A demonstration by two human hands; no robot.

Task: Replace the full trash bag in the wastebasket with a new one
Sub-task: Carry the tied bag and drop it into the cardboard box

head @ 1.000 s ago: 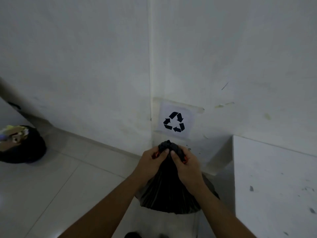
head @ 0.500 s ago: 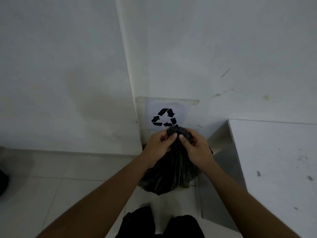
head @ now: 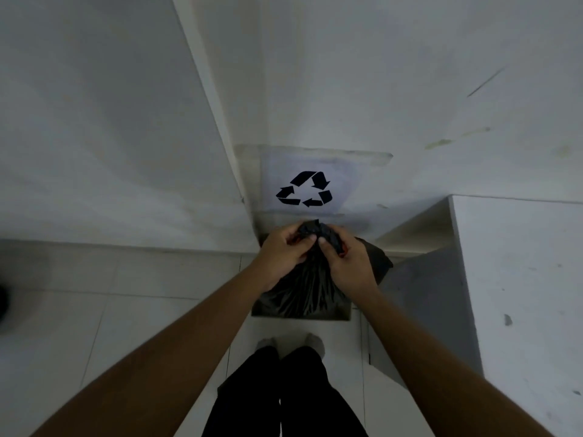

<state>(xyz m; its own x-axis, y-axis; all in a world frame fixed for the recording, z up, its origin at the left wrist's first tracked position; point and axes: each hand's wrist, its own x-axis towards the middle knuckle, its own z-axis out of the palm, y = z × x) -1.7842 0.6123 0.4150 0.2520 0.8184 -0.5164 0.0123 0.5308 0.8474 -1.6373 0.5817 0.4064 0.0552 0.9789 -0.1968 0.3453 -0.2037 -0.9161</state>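
A dark blurred shape point(head: 2, 302) sits at the far left edge on the tiled floor point(head: 79, 310), cut off and impossible to identify. Moving right, the person's left hand point(head: 281, 251) is closed around the gathered neck of a black trash bag point(head: 303, 288), thumb and fingers pinching the bunched plastic. The bag is glossy and creased, with pleats running down from the knot-like top to a rounded, full body. It hangs or stands in the corner where the two white walls meet, just below a paper sign with a black recycling symbol point(head: 304, 189) taped to the wall. A squarish dark edge shows beneath the bag; whether that is the wastebasket's rim I cannot tell. The right hand point(head: 345, 258) likewise grips the bag's neck, fingers curled shut on it, touching the left. Below, dark trouser legs point(head: 284, 395) and pale toes are seen. At right stands a white desk point(head: 520, 279), speckled, its far end cut off.
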